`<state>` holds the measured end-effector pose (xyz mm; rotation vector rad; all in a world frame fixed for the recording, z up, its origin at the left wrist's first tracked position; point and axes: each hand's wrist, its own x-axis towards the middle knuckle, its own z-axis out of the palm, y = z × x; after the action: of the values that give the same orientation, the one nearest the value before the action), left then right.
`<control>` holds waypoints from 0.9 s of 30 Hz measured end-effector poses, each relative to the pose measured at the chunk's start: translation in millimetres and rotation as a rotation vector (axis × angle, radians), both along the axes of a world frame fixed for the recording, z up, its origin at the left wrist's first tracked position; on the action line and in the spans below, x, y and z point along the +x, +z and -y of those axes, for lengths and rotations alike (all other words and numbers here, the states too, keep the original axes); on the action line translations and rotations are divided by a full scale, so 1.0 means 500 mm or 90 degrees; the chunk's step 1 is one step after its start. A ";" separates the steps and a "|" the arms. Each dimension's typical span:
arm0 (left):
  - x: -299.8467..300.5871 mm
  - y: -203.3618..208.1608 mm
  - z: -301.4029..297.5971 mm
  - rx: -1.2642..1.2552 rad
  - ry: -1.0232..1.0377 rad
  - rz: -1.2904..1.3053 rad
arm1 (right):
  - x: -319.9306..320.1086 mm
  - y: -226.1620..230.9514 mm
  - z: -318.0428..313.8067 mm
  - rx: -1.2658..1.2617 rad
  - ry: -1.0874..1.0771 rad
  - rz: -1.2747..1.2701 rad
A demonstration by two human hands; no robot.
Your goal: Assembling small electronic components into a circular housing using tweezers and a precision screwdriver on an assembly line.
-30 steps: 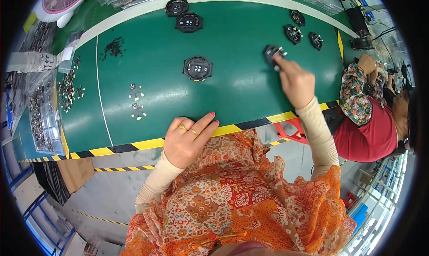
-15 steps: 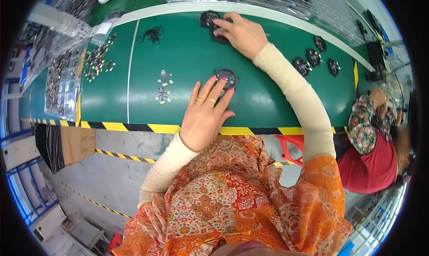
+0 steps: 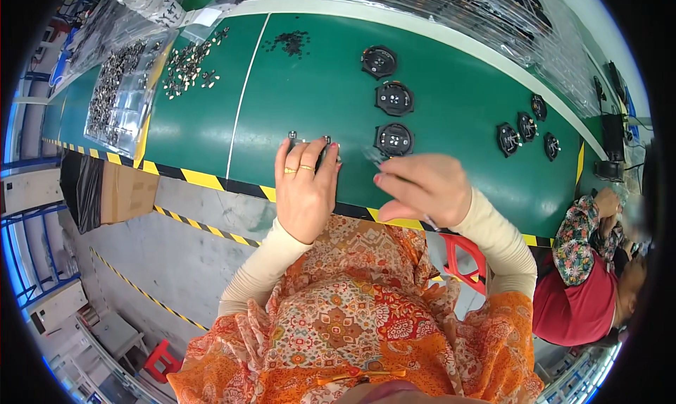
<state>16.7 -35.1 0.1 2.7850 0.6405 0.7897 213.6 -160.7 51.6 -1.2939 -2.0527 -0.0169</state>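
My left hand (image 3: 306, 185) rests with its fingers stretched out over small black and metal parts (image 3: 292, 134) on the green bench; the fingertips partly cover them. To its right, my right hand (image 3: 426, 187) is closed in a pinch around a thin tool (image 3: 432, 225), whose end shows below the palm. Its tip is smeared by motion, so I cannot tell its exact kind. Just beyond those fingers lies the nearest round black watch housing (image 3: 394, 139). Two more, a middle housing (image 3: 394, 99) and a far housing (image 3: 379, 61), line up behind it.
Several smaller black housings (image 3: 527, 127) lie at the right. Small black pieces (image 3: 290, 43) and a pile of little parts (image 3: 189, 67) are scattered at the far left, beside a clear bag of parts (image 3: 116, 101). A co-worker (image 3: 581, 277) sits at right. Striped tape (image 3: 201, 178) edges the bench.
My left hand has left the near housing and moved left onto the small parts. My right hand has drawn back from the far housings toward me, uncovering them. The view has shifted.
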 end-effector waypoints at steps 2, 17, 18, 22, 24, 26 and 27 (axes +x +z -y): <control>-0.002 -0.003 -0.003 -0.002 -0.010 0.033 | -0.018 -0.032 0.004 0.001 0.006 0.020; -0.012 0.022 -0.013 0.011 -0.038 0.142 | 0.021 -0.039 -0.025 -0.047 0.067 0.070; -0.008 0.029 -0.005 0.006 -0.055 0.154 | 0.025 -0.034 -0.020 -0.048 0.070 0.072; 0.083 0.034 0.027 -0.016 -0.122 0.155 | 0.029 -0.021 0.014 -0.032 -0.208 -0.308; 0.119 0.023 0.040 -0.072 -0.154 0.079 | 0.031 -0.036 0.027 -0.028 -0.225 -0.401; 0.122 0.018 0.040 -0.058 -0.170 0.052 | 0.034 -0.043 0.050 -0.052 -0.273 -0.536; 0.117 0.017 0.037 -0.039 -0.181 0.020 | 0.034 -0.046 0.061 -0.053 -0.277 -0.534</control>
<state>75.2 -53.7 8.3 2.7178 0.2495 0.7382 230.8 -191.2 28.4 -1.4484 -1.0605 0.3562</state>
